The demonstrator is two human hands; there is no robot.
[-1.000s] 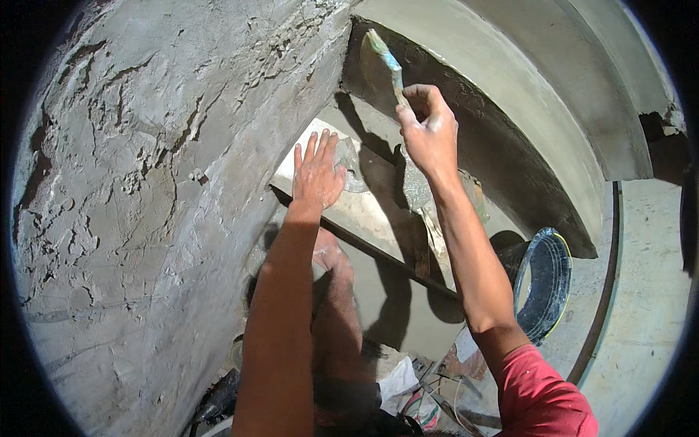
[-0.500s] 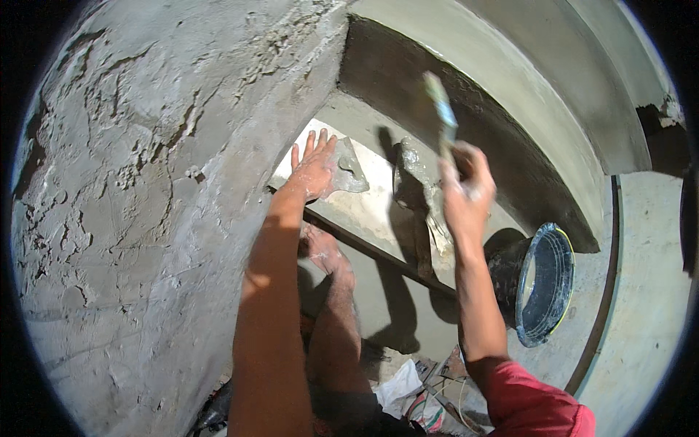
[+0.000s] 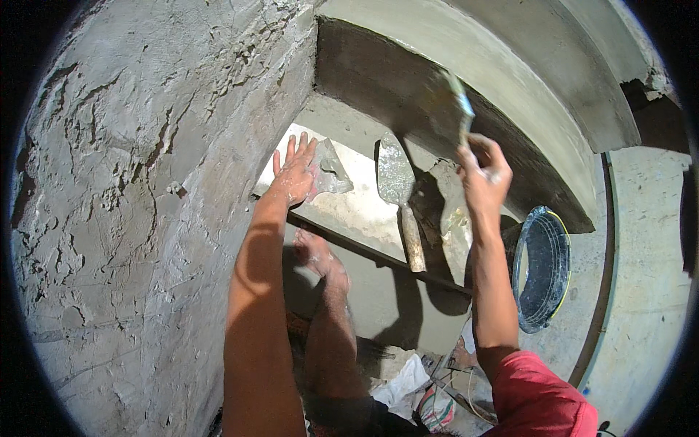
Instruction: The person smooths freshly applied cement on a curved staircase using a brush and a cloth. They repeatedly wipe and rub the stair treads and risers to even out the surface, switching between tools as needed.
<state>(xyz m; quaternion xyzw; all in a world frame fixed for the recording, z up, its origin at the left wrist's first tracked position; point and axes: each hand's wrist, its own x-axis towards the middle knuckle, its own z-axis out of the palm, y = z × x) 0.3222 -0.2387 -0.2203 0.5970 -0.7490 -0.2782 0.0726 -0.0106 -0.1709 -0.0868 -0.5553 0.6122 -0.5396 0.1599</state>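
Observation:
My left hand (image 3: 295,178) lies flat, fingers spread, on the pale step surface (image 3: 364,207). Beside its palm is a flat grey piece (image 3: 336,173) smeared with wet cement, its kind unclear. My right hand (image 3: 486,171) is raised over the right part of the step, pinching the handle of a paintbrush (image 3: 461,102). The brush has a light blue band and its pale end points up; motion blurs it. Between my hands a pointed trowel (image 3: 397,175), its blade coated in cement, rests on the step with its worn handle toward me.
Rough plastered wall (image 3: 131,204) rises on the left. A dark riser (image 3: 408,80) and curved upper steps stand behind. To the right sits a black bucket (image 3: 542,269). My bare foot (image 3: 317,251) is below the step edge, and a white sack (image 3: 402,380) lies among clutter nearby.
The view has shifted slightly, so the scene sits further left. My right hand and the brush have moved right, and the shadow over the trowel has moved off it. My left hand stays flat.

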